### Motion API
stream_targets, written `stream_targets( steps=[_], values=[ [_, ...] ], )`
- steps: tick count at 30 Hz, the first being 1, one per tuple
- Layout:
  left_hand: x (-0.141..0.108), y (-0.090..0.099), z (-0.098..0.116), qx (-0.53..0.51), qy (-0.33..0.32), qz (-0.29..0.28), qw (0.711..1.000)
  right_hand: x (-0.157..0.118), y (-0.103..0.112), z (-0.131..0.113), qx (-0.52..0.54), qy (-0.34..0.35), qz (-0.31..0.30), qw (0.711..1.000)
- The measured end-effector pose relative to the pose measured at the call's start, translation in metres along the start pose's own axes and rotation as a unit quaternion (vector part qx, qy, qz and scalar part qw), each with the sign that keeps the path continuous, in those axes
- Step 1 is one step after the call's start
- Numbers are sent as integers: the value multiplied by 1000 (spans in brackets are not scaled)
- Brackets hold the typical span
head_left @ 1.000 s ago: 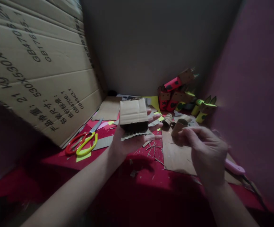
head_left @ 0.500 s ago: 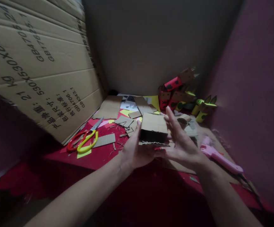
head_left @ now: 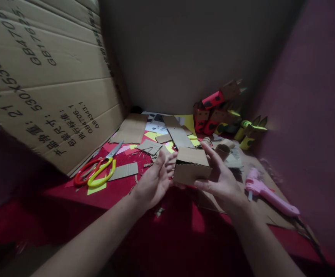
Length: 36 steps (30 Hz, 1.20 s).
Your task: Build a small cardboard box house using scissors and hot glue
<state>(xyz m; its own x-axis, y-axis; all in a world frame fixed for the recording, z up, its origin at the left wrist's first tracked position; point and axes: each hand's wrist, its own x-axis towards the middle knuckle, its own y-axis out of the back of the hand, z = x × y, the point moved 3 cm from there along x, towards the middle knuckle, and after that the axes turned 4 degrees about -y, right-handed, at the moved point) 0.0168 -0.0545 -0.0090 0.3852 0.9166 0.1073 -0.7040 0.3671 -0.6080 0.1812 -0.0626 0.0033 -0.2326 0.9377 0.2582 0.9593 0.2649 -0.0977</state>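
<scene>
A small cardboard box (head_left: 193, 170) is in front of me, its front side covered by a flap with a ragged top edge and a thin dark gap above it. My right hand (head_left: 221, 179) grips the box from the right, thumb on the front face and fingers along the far right side. Beside its left wall is my left hand (head_left: 156, 181), palm turned inward and fingers spread; whether the fingertips touch the box I cannot tell. Scissors (head_left: 98, 169) with one red and one yellow handle lie to the left. A pink glue gun (head_left: 268, 192) rests at the right.
A large printed carton (head_left: 54, 84) stands at the left. Cardboard pieces (head_left: 133, 129) and paper scraps cover the red cloth (head_left: 77, 200). Cardboard tubes (head_left: 223, 149) lie behind my right hand. Red and yellow cardboard figures (head_left: 213, 111) are piled at the back right.
The box's front, open and dark before, now shows a cardboard face. My left hand has drawn away to the left and opened, while my right thumb has come onto the front.
</scene>
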Motion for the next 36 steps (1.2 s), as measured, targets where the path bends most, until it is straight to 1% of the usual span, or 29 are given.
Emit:
stream_targets(
  steps=[1, 2, 3, 5, 7, 9, 11, 14, 17, 20, 23, 26, 29, 32, 36],
  values=[
    [-2, 5, 4, 50, -69, 25, 996, -1, 0, 1, -8, -2, 3, 1000],
    [-6, 9, 8, 106, -130, 40, 985, -3, -1, 2, -11, -8, 6, 1000],
    [-10, 11, 11, 168, -178, 46, 969, -4, -2, 2, -10, -17, 7, 1000],
    [-18, 9, 14, 294, -237, 33, 925, -8, -6, 1, 10, -40, 11, 999],
    [-25, 4, 16, 386, -267, 11, 883, -11, -10, -3, 37, -51, 12, 998],
    [-31, -2, 18, 432, -288, -11, 854, -14, -15, -8, 46, -48, 12, 998],
    [-35, -7, 20, 457, -300, -28, 837, -17, -20, -13, 32, -42, 14, 998],
    [-38, -12, 20, 484, -315, -38, 815, -20, -25, -15, 0, -35, 23, 999],
    [-40, -13, 19, 503, -338, -24, 795, -22, -26, -10, -27, -32, 19, 999],
    [-41, -13, 15, 527, -356, -7, 771, -24, -25, -2, -85, -4, 23, 996],
    [-40, -13, 11, 541, -362, 3, 759, -25, -24, 1, -137, 36, 51, 989],
    [-39, -14, 7, 538, -361, 7, 762, -25, -26, 3, -153, 64, 78, 983],
    [-38, -14, 4, 530, -361, 4, 768, -25, -28, 5, -121, 86, 79, 986],
    [-37, -14, 2, 527, -363, -1, 769, -24, -28, 9, -83, 92, 81, 989],
    [-35, -13, 0, 521, -359, -1, 774, -25, -27, 7, -112, 126, 107, 980]
  ],
)
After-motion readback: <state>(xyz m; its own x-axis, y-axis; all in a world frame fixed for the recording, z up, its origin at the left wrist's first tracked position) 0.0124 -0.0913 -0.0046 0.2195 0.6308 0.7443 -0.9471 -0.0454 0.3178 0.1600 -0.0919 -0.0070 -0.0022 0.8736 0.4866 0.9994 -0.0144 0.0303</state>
